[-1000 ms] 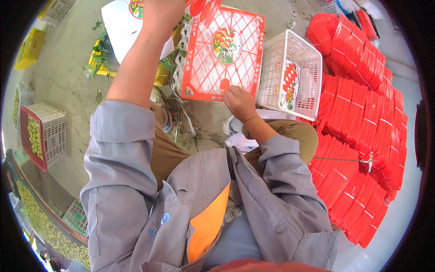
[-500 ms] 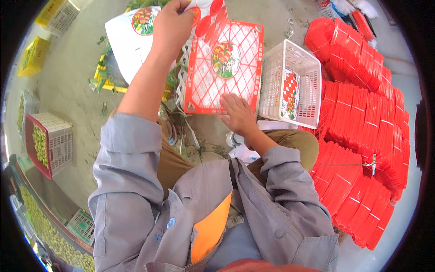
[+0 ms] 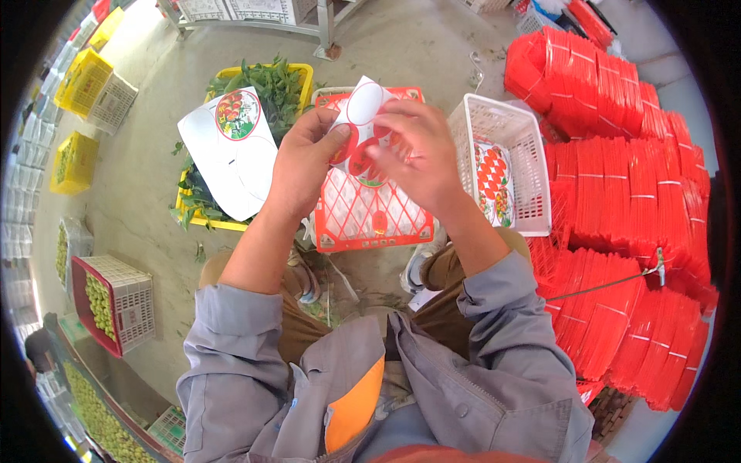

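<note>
Near the hands (image 3: 428,158), a white basket (image 3: 532,181) holds stickers (image 3: 492,174).

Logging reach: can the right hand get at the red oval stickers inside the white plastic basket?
Likely yes: the right hand is near, and the open-topped basket leaves the stickers uncovered.
</note>
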Demonstrator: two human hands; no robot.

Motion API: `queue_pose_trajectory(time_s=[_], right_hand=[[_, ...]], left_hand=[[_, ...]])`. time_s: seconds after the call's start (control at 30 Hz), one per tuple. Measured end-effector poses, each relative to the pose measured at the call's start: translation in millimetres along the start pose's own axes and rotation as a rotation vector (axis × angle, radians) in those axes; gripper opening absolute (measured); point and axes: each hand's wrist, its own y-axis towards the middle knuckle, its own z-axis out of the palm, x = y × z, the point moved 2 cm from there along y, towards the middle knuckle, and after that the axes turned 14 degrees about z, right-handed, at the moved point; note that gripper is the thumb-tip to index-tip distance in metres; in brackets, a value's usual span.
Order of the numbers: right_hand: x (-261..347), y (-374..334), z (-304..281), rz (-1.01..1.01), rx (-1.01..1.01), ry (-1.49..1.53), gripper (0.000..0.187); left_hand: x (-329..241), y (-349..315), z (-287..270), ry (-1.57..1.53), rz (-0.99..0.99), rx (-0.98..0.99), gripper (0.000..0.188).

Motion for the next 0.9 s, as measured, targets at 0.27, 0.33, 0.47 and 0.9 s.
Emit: queue_pose_trajectory(time_s=[0.27,0.33,0.47,0.9], right_hand=[[-6.8,4.3,23.1,0.091,-0.005,0.078,0.035],[-10.6,4.0,21.2,0.096,-0.015,0.119,0.032],[-11.9,-2.8,22.7,0.103,-0.006,0.188,0.028],[-0.4,-12.8,18.3,-0.036,-0.052,0.081,0.032]], left_hand=[[5.4,-3.4,5.9,-0.353,-0.082,-0.003,0.036],[9.4,-2.9,4.6,-0.292,-0.127,-0.031,0.024],[12.1,-8.5,6.6,0.007,-0.016,0.015,0.014],[-1.2,-14.8,13.7,0.474,0.233,0.020,0.010]])
